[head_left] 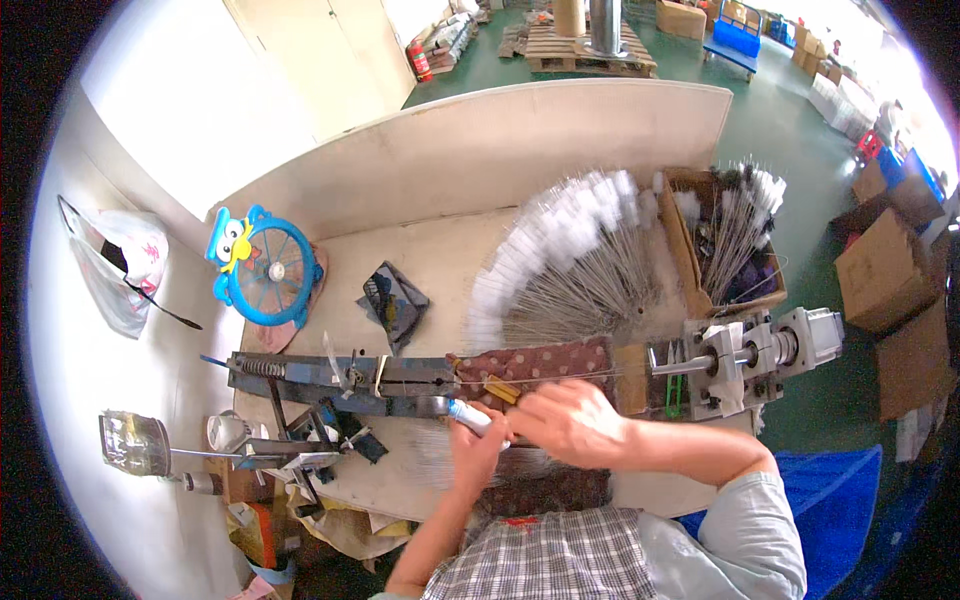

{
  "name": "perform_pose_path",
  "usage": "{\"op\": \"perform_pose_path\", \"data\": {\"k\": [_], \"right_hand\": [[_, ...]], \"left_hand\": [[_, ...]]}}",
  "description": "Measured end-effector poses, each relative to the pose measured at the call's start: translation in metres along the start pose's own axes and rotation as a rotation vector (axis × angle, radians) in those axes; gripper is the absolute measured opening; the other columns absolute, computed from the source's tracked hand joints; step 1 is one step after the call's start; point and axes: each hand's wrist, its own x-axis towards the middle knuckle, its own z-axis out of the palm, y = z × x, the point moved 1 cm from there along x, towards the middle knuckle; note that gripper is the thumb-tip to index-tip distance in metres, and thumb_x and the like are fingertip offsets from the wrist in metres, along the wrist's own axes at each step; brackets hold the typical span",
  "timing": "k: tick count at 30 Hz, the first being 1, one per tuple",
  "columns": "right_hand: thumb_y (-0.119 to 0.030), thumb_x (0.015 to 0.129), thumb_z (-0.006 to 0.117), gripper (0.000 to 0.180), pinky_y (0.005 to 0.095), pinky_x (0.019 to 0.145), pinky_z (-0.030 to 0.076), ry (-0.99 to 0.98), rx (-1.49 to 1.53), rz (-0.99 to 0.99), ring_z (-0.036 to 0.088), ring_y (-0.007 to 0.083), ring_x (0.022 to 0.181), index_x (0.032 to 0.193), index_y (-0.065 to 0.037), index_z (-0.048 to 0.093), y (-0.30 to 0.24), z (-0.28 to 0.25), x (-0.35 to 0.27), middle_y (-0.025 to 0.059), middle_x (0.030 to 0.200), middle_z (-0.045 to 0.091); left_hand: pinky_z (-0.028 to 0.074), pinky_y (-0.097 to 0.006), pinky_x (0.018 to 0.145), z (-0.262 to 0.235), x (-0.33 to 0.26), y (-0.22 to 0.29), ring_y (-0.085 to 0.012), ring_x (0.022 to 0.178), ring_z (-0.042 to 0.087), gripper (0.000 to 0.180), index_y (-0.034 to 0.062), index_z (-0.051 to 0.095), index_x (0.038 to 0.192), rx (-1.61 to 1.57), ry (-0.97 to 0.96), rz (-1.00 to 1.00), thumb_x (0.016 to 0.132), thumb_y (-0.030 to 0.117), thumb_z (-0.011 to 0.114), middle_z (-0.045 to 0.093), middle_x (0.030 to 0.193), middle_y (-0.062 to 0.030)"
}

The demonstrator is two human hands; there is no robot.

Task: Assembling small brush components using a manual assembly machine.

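Observation:
My left hand (472,447) grips a small white and blue tube (470,415) at the near edge of the workbench (440,260). My right hand (566,420) reaches across just right of it, fingers curled over a thin wire and a small yellow piece (503,391) lying on a spotted maroon cloth pad (535,362). A long dark metal jig (340,378) with a spring runs left from the pad. A fan of thin wires with white tips (570,265) is spread on the bench behind my hands. What my right fingers pinch is hidden.
A grey motor unit (760,355) is mounted at the bench's right end. A cardboard box of more wires (730,240) stands behind it. A blue cartoon fan (262,266), a dark folded packet (394,300), a glass jar (133,442) and cardboard boxes (885,270) surround the bench.

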Motion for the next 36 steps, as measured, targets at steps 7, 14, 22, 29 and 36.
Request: {"op": "perform_pose_path", "data": {"k": [7,14,22,29,36], "right_hand": [[-0.006,0.068,0.056,0.012,0.0389,0.063,0.049,0.147,-0.001,0.236,0.057,0.0254,0.078,0.081,-0.007,0.056,0.063,0.065,-0.005,0.0075,0.077,0.053],[-0.003,0.068,0.059,0.010,0.0380,0.069,0.051,-0.008,-0.247,0.466,0.058,0.0254,0.086,0.076,-0.008,0.061,0.112,0.090,0.013,0.0071,0.083,0.059],[-0.004,0.067,0.058,0.014,0.0374,0.066,0.049,0.023,-0.417,0.417,0.057,0.0248,0.080,0.079,-0.010,0.062,0.119,0.066,-0.010,0.0058,0.079,0.056],[-0.017,0.073,0.066,0.019,0.0391,0.067,0.050,0.069,-0.058,0.272,0.059,0.0259,0.080,0.090,-0.009,0.062,0.032,0.074,0.016,0.0071,0.085,0.058],[-0.028,0.074,0.068,0.030,0.0387,0.070,0.048,-0.307,0.002,0.529,0.059,0.0310,0.081,0.093,-0.006,0.064,0.019,0.069,0.021,0.0107,0.085,0.058]], "left_hand": [[0.048,-0.030,0.066,-0.033,0.011,0.000,-0.0152,0.072,0.058,0.030,0.0001,0.049,0.090,0.732,-0.013,0.074,0.071,0.009,0.070,0.058,0.081,-0.0069],[0.048,-0.031,0.067,-0.121,-0.010,0.012,-0.0149,0.080,0.059,0.036,0.0041,0.048,0.106,0.221,0.268,0.089,0.081,0.022,0.066,0.058,0.091,-0.0085],[0.046,-0.032,0.065,-0.200,-0.029,0.004,-0.0155,0.075,0.055,0.034,0.0087,0.053,0.104,-0.179,0.622,-0.068,0.085,0.037,0.061,0.057,0.085,-0.0036],[0.045,-0.030,0.066,-0.210,-0.019,0.015,-0.0138,0.071,0.056,0.032,0.0075,0.058,0.097,-0.431,0.477,-0.197,0.083,0.037,0.063,0.058,0.081,-0.0015],[0.045,-0.030,0.062,-0.205,-0.012,0.006,-0.0132,0.069,0.054,0.019,0.0086,0.060,0.090,-0.534,0.498,-0.184,0.083,0.026,0.064,0.057,0.075,-0.0009]]}}
